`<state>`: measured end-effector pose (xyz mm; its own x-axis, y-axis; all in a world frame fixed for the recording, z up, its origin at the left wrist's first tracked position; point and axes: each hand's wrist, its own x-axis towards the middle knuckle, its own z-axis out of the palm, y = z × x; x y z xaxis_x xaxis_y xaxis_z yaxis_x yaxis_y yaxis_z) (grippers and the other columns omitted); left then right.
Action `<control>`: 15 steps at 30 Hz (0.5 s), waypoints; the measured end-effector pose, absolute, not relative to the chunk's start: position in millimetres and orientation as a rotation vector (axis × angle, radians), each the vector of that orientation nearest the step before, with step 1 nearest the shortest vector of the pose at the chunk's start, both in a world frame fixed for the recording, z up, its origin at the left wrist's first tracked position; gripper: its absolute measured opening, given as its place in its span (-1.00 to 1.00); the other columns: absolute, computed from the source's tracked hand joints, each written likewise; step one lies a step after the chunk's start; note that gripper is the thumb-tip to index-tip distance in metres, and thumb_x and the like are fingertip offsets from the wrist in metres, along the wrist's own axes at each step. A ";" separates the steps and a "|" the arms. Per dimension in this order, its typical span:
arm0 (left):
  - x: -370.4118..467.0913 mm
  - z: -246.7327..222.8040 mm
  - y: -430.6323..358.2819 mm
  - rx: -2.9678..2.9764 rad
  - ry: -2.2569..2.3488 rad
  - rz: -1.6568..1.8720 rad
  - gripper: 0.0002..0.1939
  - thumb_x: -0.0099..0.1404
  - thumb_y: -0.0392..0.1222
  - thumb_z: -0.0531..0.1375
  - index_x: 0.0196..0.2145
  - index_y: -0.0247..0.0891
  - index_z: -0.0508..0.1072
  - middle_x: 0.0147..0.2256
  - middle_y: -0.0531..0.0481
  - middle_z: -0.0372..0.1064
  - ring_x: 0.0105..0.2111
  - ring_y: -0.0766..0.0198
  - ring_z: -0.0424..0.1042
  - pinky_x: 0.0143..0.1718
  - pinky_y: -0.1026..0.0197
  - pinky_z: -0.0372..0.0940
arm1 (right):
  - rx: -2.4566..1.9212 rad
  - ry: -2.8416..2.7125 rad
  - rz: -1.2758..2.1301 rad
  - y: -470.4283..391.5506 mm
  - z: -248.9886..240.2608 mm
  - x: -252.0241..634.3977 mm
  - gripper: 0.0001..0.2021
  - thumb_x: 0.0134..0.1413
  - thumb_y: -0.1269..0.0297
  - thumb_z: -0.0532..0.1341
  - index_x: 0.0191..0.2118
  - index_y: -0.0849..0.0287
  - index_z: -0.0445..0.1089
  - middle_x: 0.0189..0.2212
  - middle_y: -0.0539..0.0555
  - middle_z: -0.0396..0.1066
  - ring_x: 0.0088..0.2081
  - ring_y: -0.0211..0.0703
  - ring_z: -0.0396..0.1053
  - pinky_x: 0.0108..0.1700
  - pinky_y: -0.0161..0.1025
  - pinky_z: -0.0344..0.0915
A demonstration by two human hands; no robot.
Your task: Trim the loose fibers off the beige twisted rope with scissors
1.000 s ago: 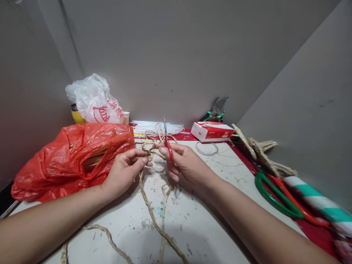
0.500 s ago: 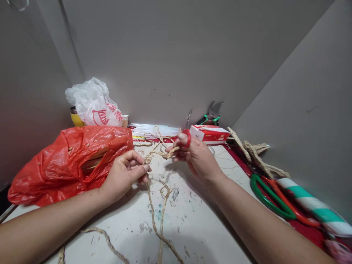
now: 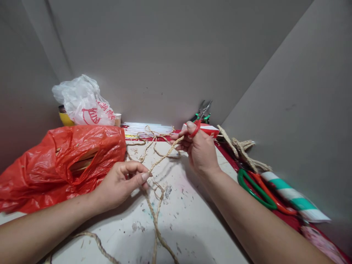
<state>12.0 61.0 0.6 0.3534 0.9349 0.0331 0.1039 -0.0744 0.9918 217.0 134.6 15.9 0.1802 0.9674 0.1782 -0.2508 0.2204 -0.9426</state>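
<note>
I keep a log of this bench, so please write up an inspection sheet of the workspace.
Surface: white tabletop, with dark and teal stains and small scraps.
Job's things: plaited cord stretched between the hands; red-handled scissors.
Clutter: red plastic bag, white plastic bag, red-and-white box, striped roll.
Hands: left hand pinches the cord; right hand holds cord and scissors.
Cables: nothing seen.
Surroundings: grey walls behind and at both sides.

The bag (image 3: 104, 146) is red (the roll (image 3: 295, 198) green-and-white striped).
</note>
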 end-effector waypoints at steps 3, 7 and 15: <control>13.1 -1.9 61.5 1.328 0.939 0.776 -0.80 0.21 -0.11 0.21 -0.37 -0.34 0.44 -0.67 0.09 0.28 -0.65 0.46 0.21 -0.56 0.39 0.12 | -0.942 -1.003 1.020 136.1 14.8 217.4 -0.60 -0.16 -0.11 0.28 -0.52 0.18 0.30 -0.59 0.02 0.44 -0.57 -0.29 0.39 -0.58 -0.40 0.24; 11.5 -8.9 66.5 1.194 0.818 0.595 -0.71 0.18 -0.13 0.22 -0.20 -0.38 0.46 -0.74 0.11 0.24 -0.70 0.42 0.20 -0.60 0.35 0.14 | -0.962 -1.035 1.012 139.2 10.5 218.0 -0.59 -0.17 -0.10 0.30 -0.53 0.19 0.32 -0.61 0.01 0.43 -0.58 -0.28 0.40 -0.58 -0.41 0.23; 9.4 -12.2 69.1 1.144 0.771 0.455 -0.73 0.23 -0.15 0.18 -0.17 -0.36 0.45 -0.66 0.05 0.36 -0.72 0.42 0.27 -0.66 0.38 0.12 | -0.974 -1.055 1.053 140.0 5.8 212.4 -0.63 -0.33 0.03 0.42 -0.54 0.19 0.33 -0.63 -0.06 0.38 -0.59 -0.34 0.35 -0.60 -0.44 0.20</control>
<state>9.4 69.1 -12.2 0.6649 0.6800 -0.3092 0.0573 0.3663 0.9287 212.4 140.0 5.8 0.1532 0.9701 0.1885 -0.1868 0.2157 -0.9584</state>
